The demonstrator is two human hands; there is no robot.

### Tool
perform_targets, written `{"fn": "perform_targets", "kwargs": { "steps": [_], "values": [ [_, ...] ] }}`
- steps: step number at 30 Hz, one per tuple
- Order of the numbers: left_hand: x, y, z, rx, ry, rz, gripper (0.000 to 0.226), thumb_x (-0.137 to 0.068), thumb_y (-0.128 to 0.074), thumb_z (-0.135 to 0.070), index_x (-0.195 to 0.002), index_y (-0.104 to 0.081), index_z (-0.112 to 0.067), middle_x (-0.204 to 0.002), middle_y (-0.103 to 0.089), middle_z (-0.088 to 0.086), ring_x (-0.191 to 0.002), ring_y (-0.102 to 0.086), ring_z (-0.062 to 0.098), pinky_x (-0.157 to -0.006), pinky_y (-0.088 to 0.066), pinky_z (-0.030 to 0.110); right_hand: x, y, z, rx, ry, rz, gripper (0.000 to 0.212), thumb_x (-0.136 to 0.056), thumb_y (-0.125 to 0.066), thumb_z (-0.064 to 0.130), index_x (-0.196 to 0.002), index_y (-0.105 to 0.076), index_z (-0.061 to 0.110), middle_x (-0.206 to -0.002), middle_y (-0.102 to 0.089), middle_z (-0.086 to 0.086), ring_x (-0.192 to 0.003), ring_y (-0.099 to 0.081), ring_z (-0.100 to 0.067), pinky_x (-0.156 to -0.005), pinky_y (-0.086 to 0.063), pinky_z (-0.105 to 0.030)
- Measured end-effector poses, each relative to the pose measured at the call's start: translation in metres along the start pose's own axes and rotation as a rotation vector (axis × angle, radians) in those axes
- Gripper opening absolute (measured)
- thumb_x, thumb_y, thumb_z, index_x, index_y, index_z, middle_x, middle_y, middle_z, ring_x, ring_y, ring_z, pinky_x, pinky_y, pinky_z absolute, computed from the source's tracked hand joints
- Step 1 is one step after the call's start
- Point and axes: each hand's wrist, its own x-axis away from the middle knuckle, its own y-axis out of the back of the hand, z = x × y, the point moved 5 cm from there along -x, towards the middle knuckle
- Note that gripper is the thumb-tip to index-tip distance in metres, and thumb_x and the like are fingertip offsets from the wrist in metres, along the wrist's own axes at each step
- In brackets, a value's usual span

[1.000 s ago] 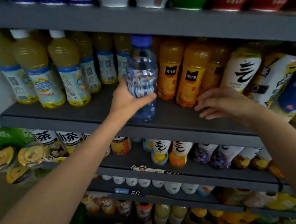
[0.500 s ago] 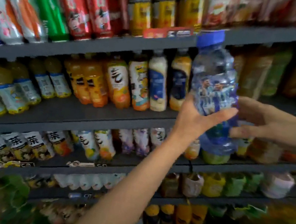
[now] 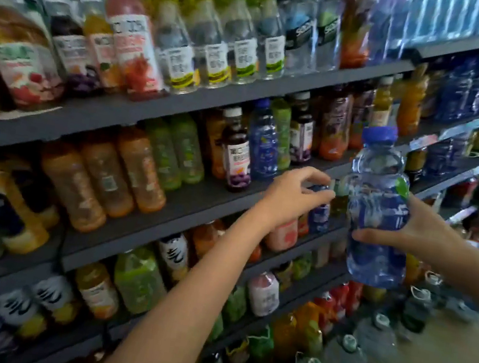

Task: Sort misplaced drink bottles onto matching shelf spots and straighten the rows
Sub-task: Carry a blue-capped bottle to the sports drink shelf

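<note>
A clear blue water bottle (image 3: 379, 209) with a blue cap stands upright in the air in front of the shelves at the right. My right hand (image 3: 425, 231) grips it round the middle, thumb across the front. My left hand (image 3: 294, 194) hovers just left of the bottle with fingers loosely curled and holds nothing; its fingertips are near a small dark blue bottle (image 3: 319, 209) on the shelf behind. A similar blue bottle (image 3: 262, 149) stands among juice bottles on the shelf (image 3: 198, 196) at hand height.
Dark grey shelves (image 3: 219, 99) run from left to right, packed with juice, tea and water bottles. Blue drink packs (image 3: 465, 16) fill the top right. Large water jugs (image 3: 346, 361) stand on the wooden floor at the lower right.
The blue bottle has passed from my left hand to my right hand. My left hand has let go. The view has swung right to another stretch of shelving.
</note>
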Motion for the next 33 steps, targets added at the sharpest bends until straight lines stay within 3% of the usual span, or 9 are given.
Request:
{"fn": "perform_targets", "kwargs": {
  "steps": [4,7,9,12,16,19,23,29,33],
  "values": [
    [-0.094,-0.037,0.018,0.086,-0.008,-0.224,0.013,-0.088,-0.060,-0.015,-0.100,-0.057,-0.021,-0.101,-0.064,0.001,-0.097,-0.064,0.021,-0.088,-0.050,0.032,-0.055,0.092,-0.057,0.130,-0.076,-0.128,0.082,-0.028,-0.086,0.051,-0.103,-0.059,0.027,-0.095,-0.070,0.006,-0.090,-0.066,-0.014,-0.085,-0.051,-0.037],
    [-0.184,-0.063,0.012,0.100,-0.015,-0.332,0.014,-0.089,-0.057,-0.013,-0.100,-0.051,-0.020,-0.095,-0.063,0.001,-0.091,-0.064,0.021,-0.081,-0.051,0.030,-0.112,0.161,-0.081,0.120,-0.049,-0.186,0.071,-0.043,-0.086,0.035,-0.106,-0.058,0.019,-0.090,-0.069,0.010,-0.078,-0.066,0.000,-0.081,-0.053,-0.025],
    [-0.240,-0.086,-0.005,0.101,-0.034,-0.358,0.014,-0.089,-0.057,-0.013,-0.100,-0.050,-0.020,-0.092,-0.061,0.000,-0.088,-0.063,0.018,-0.078,-0.049,0.026,-0.150,0.210,-0.099,0.110,-0.050,-0.228,0.075,-0.045,-0.089,0.034,-0.110,-0.056,0.016,-0.090,-0.069,0.010,-0.074,-0.066,0.004,-0.075,-0.053,-0.021],
    [-0.311,-0.131,-0.028,0.099,-0.019,-0.285,0.018,-0.088,-0.058,-0.011,-0.103,-0.050,-0.018,-0.098,-0.060,0.000,-0.089,-0.060,0.017,-0.082,-0.048,0.027,-0.192,0.281,-0.126,0.065,-0.050,-0.327,0.106,-0.026,-0.089,0.056,-0.117,-0.055,0.015,-0.102,-0.070,0.003,-0.093,-0.068,-0.014,-0.090,-0.052,-0.041],
    [-0.391,-0.162,-0.044,0.034,-0.019,-0.298,0.020,-0.087,-0.059,-0.010,-0.104,-0.052,-0.018,-0.097,-0.051,-0.009,-0.087,-0.055,0.013,-0.083,-0.046,0.030,-0.253,0.370,-0.157,0.037,-0.039,-0.486,0.084,-0.039,-0.092,0.036,-0.112,-0.056,0.017,-0.101,-0.068,0.003,-0.097,-0.065,-0.020,-0.094,-0.049,-0.043],
    [-0.439,-0.175,-0.030,0.067,0.078,-0.417,0.020,-0.087,-0.060,-0.008,-0.103,-0.054,-0.017,-0.089,-0.053,-0.009,-0.078,-0.055,0.012,-0.069,-0.048,0.024,-0.312,0.434,-0.195,0.034,-0.070,-0.565,0.104,-0.023,-0.086,0.060,-0.113,-0.054,0.020,-0.104,-0.067,0.000,-0.099,-0.064,-0.023,-0.091,-0.051,-0.046],
    [-0.493,-0.202,0.003,0.086,0.197,-0.669,0.017,-0.084,-0.059,-0.010,-0.094,-0.052,-0.022,-0.096,-0.061,0.008,-0.087,-0.061,0.030,-0.077,-0.050,0.042,-0.396,0.498,-0.237,0.089,-0.055,-0.517,0.093,-0.045,-0.087,0.049,-0.122,-0.047,0.015,-0.114,-0.063,-0.005,-0.108,-0.059,-0.025,-0.097,-0.046,-0.044],
    [-0.566,-0.258,-0.010,-0.126,0.410,-0.761,0.033,-0.087,-0.059,-0.009,-0.118,-0.050,-0.007,-0.118,-0.053,0.006,-0.109,-0.054,0.022,-0.095,-0.043,0.033,-0.505,0.536,-0.263,0.257,-0.021,-0.266,0.098,-0.061,-0.086,0.039,-0.139,-0.034,0.010,-0.123,-0.058,-0.010,-0.113,-0.054,-0.029,-0.083,-0.045,-0.036],
    [-0.599,-0.272,-0.030,-0.242,0.444,-0.811,0.038,-0.087,-0.059,-0.012,-0.124,-0.046,-0.010,-0.120,-0.049,0.000,-0.104,-0.052,0.014,-0.082,-0.040,0.025,-0.547,0.522,-0.270,0.269,-0.050,-0.119,0.108,-0.067,-0.082,0.041,-0.148,-0.017,0.008,-0.132,-0.052,-0.013,-0.119,-0.050,-0.031,-0.086,-0.045,-0.040]
  ]
}}
